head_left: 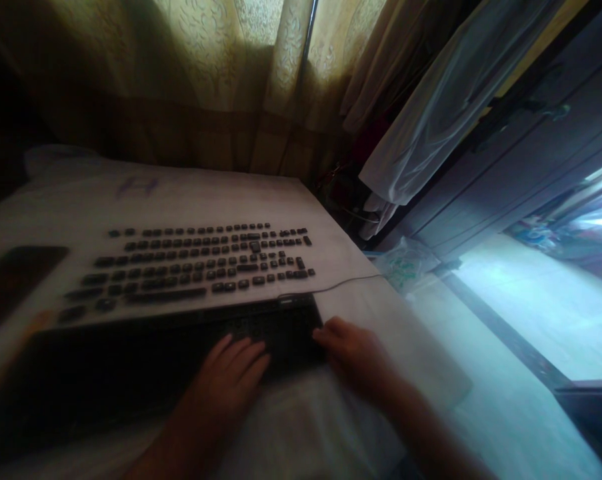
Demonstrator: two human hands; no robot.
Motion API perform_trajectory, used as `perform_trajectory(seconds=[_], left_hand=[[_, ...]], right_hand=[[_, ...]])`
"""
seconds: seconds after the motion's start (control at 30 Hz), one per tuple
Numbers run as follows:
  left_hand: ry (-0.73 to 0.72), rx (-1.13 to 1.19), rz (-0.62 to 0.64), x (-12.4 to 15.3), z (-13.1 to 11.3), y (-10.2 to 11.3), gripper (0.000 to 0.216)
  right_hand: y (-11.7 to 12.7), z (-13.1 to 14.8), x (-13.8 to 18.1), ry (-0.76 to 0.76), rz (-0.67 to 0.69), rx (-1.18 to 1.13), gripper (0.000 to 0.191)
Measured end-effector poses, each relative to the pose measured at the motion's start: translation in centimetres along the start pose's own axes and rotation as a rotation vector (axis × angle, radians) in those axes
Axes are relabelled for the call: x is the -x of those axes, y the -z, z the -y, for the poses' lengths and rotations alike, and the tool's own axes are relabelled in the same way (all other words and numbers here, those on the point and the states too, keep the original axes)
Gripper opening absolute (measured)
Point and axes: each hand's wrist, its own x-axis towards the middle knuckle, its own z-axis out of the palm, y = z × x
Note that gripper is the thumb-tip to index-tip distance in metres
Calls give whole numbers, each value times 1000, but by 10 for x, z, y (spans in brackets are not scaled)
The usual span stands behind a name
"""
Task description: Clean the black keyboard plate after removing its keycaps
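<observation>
A black keyboard base (145,360), its keycaps off, lies across the near part of the white-covered table. My left hand (231,373) rests on its right half, fingers stretched out and flat. At the base's right edge is my right hand (353,350), with fingers curled and pressed together; whether they pinch the edge or a small thing is hidden by blur. Beyond the base, loose black keycaps (195,251) are laid out in rows like a keyboard layout. A long space bar keycap (168,295) lies in the nearest rows.
A thin cable (348,283) runs from the base's back edge off the table's right side. A dark flat object (21,280) lies at left. Patterned curtains (205,67) hang behind; white cloth (421,133) and a clear plastic bag (403,263) are at right.
</observation>
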Motion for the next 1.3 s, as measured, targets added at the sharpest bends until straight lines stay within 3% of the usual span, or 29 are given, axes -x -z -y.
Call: perform_trajectory(seconds=[0.2, 0.4, 0.6, 0.8, 1.3], left_hand=[[24, 26, 22, 1, -1, 0, 31], [46, 39, 13, -1, -2, 3, 30], [63, 73, 39, 1, -1, 0, 31], [59, 84, 57, 4, 0, -1, 33], [59, 88, -4, 0, -3, 0, 31]], right_hand=[[-2, 3, 12, 6, -23, 16, 26], [-5, 10, 19, -122, 20, -105, 31], [-1, 4, 30, -58, 72, -143, 26], [3, 3, 22, -135, 139, -277, 22], [-2, 28, 16, -136, 77, -412, 24]])
